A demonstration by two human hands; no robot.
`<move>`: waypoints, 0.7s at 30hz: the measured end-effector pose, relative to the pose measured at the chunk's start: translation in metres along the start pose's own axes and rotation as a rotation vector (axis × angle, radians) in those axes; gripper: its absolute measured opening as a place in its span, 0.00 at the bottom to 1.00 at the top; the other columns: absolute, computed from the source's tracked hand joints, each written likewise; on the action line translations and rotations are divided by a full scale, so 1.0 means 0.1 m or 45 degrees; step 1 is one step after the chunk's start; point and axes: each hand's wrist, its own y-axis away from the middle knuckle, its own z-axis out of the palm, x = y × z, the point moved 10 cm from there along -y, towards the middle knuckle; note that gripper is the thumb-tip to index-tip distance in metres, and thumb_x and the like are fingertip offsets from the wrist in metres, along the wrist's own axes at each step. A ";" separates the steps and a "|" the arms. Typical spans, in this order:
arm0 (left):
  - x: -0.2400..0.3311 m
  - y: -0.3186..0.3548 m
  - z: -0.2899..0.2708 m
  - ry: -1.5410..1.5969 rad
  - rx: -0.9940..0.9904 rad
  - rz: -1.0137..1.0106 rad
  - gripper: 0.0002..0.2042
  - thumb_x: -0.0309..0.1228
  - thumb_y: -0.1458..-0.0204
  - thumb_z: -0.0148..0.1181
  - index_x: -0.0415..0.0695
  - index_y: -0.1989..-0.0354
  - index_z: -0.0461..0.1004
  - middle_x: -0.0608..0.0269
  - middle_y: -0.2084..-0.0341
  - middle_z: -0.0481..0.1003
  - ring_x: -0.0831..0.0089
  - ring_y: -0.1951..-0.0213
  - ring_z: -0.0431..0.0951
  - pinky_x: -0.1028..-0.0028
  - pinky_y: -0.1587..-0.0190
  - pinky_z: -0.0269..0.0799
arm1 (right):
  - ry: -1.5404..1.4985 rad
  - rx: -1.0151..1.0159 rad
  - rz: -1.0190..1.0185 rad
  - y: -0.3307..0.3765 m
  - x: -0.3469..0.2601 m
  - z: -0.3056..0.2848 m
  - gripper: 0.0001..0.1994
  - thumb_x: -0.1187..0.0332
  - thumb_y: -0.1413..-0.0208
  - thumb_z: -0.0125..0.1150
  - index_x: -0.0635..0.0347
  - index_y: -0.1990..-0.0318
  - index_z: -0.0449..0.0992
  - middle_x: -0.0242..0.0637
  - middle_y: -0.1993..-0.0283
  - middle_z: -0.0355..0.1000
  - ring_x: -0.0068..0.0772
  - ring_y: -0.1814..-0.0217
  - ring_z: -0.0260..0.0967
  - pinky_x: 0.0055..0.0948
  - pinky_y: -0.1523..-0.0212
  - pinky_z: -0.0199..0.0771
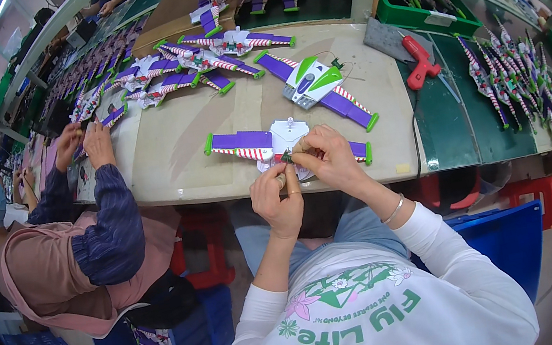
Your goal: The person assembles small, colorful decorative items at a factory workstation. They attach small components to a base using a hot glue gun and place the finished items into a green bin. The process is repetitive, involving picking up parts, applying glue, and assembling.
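A co-worker's hands (87,141) work at the far left of the counter (165,154), well apart from the assembly in hand, beside rows of finished wings.

The wing toy (264,144) lies flat at the near edge of the counter, purple and striped wings out to either side, white centre body facing up.

The left hand (278,197) is closed, thumb and forefinger pressed together around what appears to be a thin rod-like tool, its tip at a small dark part (286,158) on the centre body. The tool itself is too small to identify.

The right hand (328,157) rests on the toy, fingertips pinching the same small part and pressing the body down.

Judged procedure for the step:
- Keep the right hand's weight on the body so the toy cannot slide off the counter edge.
- Hold the part square to its seat; a tilted part will likely jam or mar the plastic.
- Apply the left hand's force in line with the part, not sideways.
- Keep fingertips clear of the tool tip.

To the right, a second toy (316,83) with a green canopy lies further back, and a red glue gun (419,61) sits on the green mat (457,129).
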 end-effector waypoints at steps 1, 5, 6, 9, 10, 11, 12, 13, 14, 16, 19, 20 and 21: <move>-0.04 0.01 0.01 0.048 0.014 -0.061 0.11 0.19 0.55 0.69 0.42 0.75 0.70 0.62 0.70 0.79 0.64 0.68 0.79 0.68 0.66 0.70 | -0.049 0.003 0.035 0.00 0.03 -0.01 0.06 0.69 0.57 0.69 0.60 0.73 0.79 0.35 0.75 0.69 0.36 0.70 0.65 0.36 0.66 0.61; -0.28 0.10 0.08 0.310 -0.024 -0.568 0.07 0.21 0.52 0.68 0.41 0.73 0.73 0.63 0.72 0.79 0.73 0.74 0.77 0.74 0.72 0.69 | -0.119 0.017 0.062 0.01 0.05 -0.02 0.06 0.69 0.57 0.69 0.60 0.73 0.79 0.36 0.75 0.69 0.36 0.70 0.65 0.36 0.66 0.62; -0.35 0.15 0.12 0.394 -0.058 -0.759 0.06 0.22 0.51 0.68 0.41 0.72 0.74 0.63 0.72 0.78 0.76 0.75 0.76 0.75 0.74 0.69 | -0.103 0.026 0.040 0.02 0.04 -0.03 0.06 0.69 0.56 0.69 0.60 0.73 0.79 0.36 0.75 0.69 0.36 0.70 0.65 0.36 0.66 0.62; -0.44 0.23 0.17 0.572 -0.060 -0.878 0.05 0.23 0.49 0.67 0.40 0.69 0.76 0.65 0.73 0.78 0.82 0.77 0.73 0.78 0.76 0.68 | -0.042 0.037 -0.040 0.04 -0.02 -0.03 0.06 0.69 0.56 0.68 0.59 0.74 0.78 0.36 0.74 0.69 0.37 0.70 0.65 0.37 0.65 0.61; -0.40 0.20 0.15 0.486 -0.080 -0.819 0.05 0.23 0.49 0.67 0.40 0.70 0.76 0.64 0.73 0.78 0.80 0.76 0.74 0.77 0.75 0.68 | -0.012 0.025 -0.075 0.04 -0.04 -0.03 0.05 0.70 0.55 0.68 0.60 0.73 0.79 0.36 0.74 0.68 0.35 0.70 0.64 0.34 0.67 0.61; -0.35 0.17 0.12 0.400 -0.099 -0.758 0.05 0.22 0.50 0.67 0.40 0.71 0.75 0.63 0.73 0.78 0.77 0.76 0.75 0.76 0.75 0.69 | 0.017 0.013 -0.110 0.05 -0.07 -0.03 0.05 0.71 0.55 0.68 0.61 0.72 0.79 0.35 0.74 0.68 0.34 0.70 0.64 0.32 0.69 0.62; -0.30 0.15 0.10 0.315 -0.117 -0.697 0.06 0.21 0.50 0.67 0.40 0.72 0.74 0.62 0.73 0.78 0.74 0.76 0.76 0.76 0.74 0.70 | 0.046 0.001 -0.144 0.05 -0.09 -0.02 0.05 0.73 0.54 0.68 0.62 0.71 0.79 0.35 0.73 0.67 0.32 0.70 0.63 0.30 0.71 0.62; -0.21 0.09 0.07 0.219 -0.102 -0.518 0.06 0.21 0.51 0.67 0.40 0.72 0.74 0.62 0.74 0.78 0.74 0.75 0.76 0.75 0.73 0.69 | 0.055 0.002 -0.147 0.05 -0.09 -0.01 0.05 0.72 0.55 0.68 0.61 0.72 0.78 0.35 0.73 0.67 0.34 0.68 0.64 0.33 0.69 0.61; -0.14 0.05 0.06 0.127 -0.087 -0.340 0.06 0.20 0.51 0.67 0.40 0.72 0.74 0.63 0.74 0.77 0.74 0.75 0.76 0.75 0.73 0.69 | 0.067 0.003 -0.149 0.05 -0.09 -0.01 0.05 0.71 0.55 0.67 0.59 0.74 0.77 0.36 0.73 0.68 0.37 0.67 0.64 0.35 0.67 0.61; -0.01 0.03 0.05 -0.035 -0.106 -0.113 0.08 0.19 0.52 0.67 0.41 0.73 0.72 0.62 0.73 0.78 0.71 0.73 0.77 0.74 0.71 0.67 | 0.094 0.008 -0.159 0.06 -0.10 0.00 0.05 0.70 0.56 0.67 0.58 0.75 0.76 0.36 0.72 0.68 0.40 0.65 0.65 0.38 0.64 0.60; 0.10 0.03 0.06 -0.170 -0.170 0.030 0.10 0.19 0.53 0.67 0.42 0.75 0.69 0.60 0.70 0.79 0.66 0.71 0.78 0.70 0.67 0.65 | 0.121 0.011 -0.173 0.07 -0.11 0.01 0.05 0.71 0.56 0.66 0.59 0.76 0.75 0.37 0.72 0.69 0.41 0.65 0.65 0.39 0.63 0.60; 0.12 0.04 0.06 -0.162 -0.168 0.074 0.09 0.19 0.52 0.66 0.42 0.75 0.70 0.61 0.70 0.79 0.67 0.71 0.78 0.69 0.65 0.64 | 0.118 0.006 -0.171 0.06 -0.11 0.01 0.05 0.71 0.56 0.66 0.59 0.76 0.75 0.37 0.72 0.69 0.41 0.65 0.65 0.39 0.63 0.60; 0.14 0.05 0.05 -0.154 -0.167 0.119 0.09 0.20 0.52 0.66 0.42 0.74 0.70 0.62 0.70 0.80 0.67 0.71 0.77 0.69 0.64 0.63 | 0.115 0.001 -0.168 0.05 -0.12 0.01 0.05 0.71 0.57 0.66 0.59 0.76 0.75 0.37 0.72 0.69 0.41 0.65 0.65 0.39 0.63 0.60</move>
